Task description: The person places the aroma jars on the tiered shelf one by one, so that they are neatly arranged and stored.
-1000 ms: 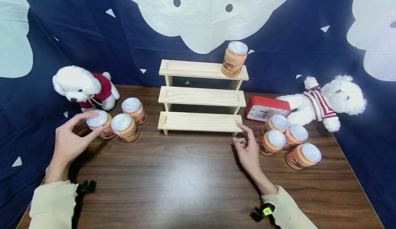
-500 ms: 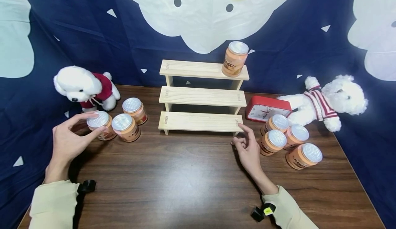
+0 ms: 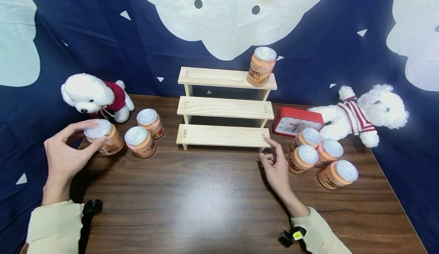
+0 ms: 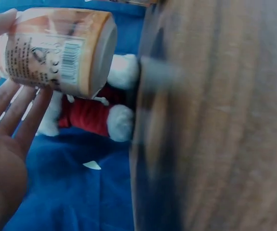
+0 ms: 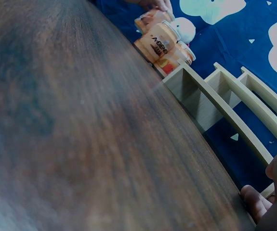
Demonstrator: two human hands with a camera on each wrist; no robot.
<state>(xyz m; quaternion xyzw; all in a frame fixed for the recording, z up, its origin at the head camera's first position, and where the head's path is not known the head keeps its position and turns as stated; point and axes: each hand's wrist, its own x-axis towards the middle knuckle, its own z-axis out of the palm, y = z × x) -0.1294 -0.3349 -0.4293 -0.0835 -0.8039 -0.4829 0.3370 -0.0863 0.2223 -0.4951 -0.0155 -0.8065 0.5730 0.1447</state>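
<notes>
My left hand (image 3: pixel 66 149) grips an orange jar (image 3: pixel 110 141) with a clear ribbed lid, thumb and fingers on its sides near the top. In the left wrist view the jar (image 4: pixel 56 50) shows its barcode label, and its base is off the tabletop. Two similar jars, a front one (image 3: pixel 140 142) and a rear one (image 3: pixel 151 123), stand just right of it. My right hand (image 3: pixel 276 168) is at the right end of the three-tier wooden shelf (image 3: pixel 223 135), index fingertip touching the lowest board and the other fingers loosely bent. Another jar (image 3: pixel 261 67) stands on the top tier, at its right end.
Several more jars (image 3: pixel 337 174) are grouped at the right, beside a red clock (image 3: pixel 297 121). A white plush dog (image 3: pixel 90 94) in a red top sits back left; another plush toy (image 3: pixel 360 114) lies back right. A blue patterned cloth (image 3: pixel 164 55) hangs behind the brown table (image 3: pixel 205 200).
My left hand has drawn its jar leftward, away from the two neighbouring jars, and the jar is now tilted. The right hand stays at the shelf.
</notes>
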